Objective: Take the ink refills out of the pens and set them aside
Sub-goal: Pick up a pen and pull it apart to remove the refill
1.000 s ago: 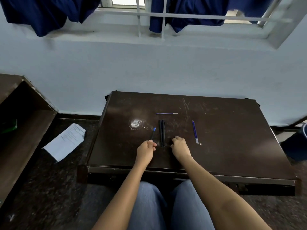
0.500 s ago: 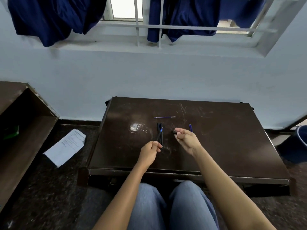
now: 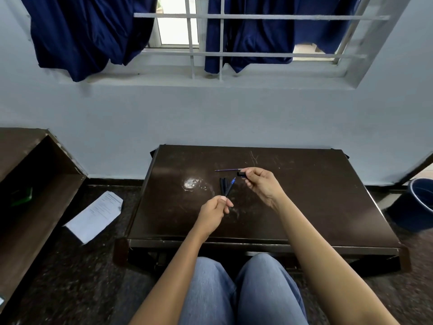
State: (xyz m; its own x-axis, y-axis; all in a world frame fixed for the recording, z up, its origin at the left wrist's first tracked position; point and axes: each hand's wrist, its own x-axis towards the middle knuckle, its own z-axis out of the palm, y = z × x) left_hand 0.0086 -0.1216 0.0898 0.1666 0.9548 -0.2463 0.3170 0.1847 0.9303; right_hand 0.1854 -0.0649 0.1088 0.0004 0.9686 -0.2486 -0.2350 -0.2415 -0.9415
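My left hand [image 3: 214,211] pinches the lower end of a dark pen [image 3: 229,189], which points up and to the right with its blue tip showing. My right hand [image 3: 261,186] is raised above the dark brown table [image 3: 304,202] and holds a small black pen part [image 3: 241,174] between thumb and fingers. Two black pens [image 3: 222,185] lie side by side on the table just behind the held pen. A thin blue ink refill [image 3: 226,170] lies crosswise further back. My right hand hides the table area to its right.
A shiny smear [image 3: 192,184] marks the table to the left of the pens. A white sheet of paper [image 3: 95,216] lies on the floor at the left, beside a brown shelf unit [image 3: 35,184]. A dark blue bucket [image 3: 417,205] stands on the floor at the right.
My right hand lifted off the table and moved up and back with the small black part in it. My left hand raised its pen and tilted it to the right. The camera tipped upward.
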